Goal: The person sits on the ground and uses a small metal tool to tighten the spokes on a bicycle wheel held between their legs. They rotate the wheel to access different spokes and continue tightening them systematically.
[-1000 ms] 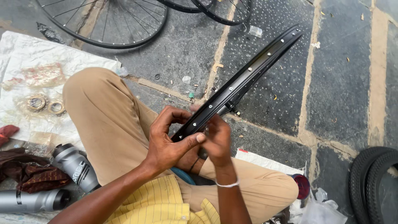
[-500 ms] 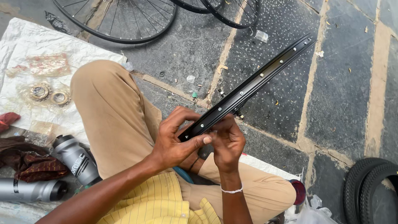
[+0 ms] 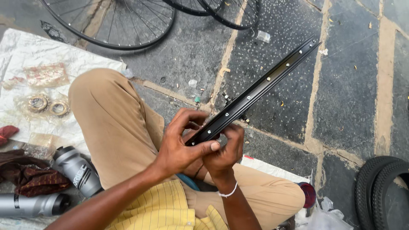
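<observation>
The left hand (image 3: 181, 151) and the right hand (image 3: 223, 155) are both gripping the near end of a long black wheel rim (image 3: 255, 91), which is slanting up over the stone floor (image 3: 349, 98), near spoked wheels (image 3: 115, 23) and grey bottles (image 3: 79, 170).

I read this as an open-air bicycle repair spot on paved ground. Dark stone paving (image 3: 349, 98), spoked wheels (image 3: 123, 25) lying flat, tyres (image 3: 381, 187) at the edge, bearing rings (image 3: 47, 105) on a white ground sheet (image 3: 55, 55), a bare rim (image 3: 260, 87).
</observation>
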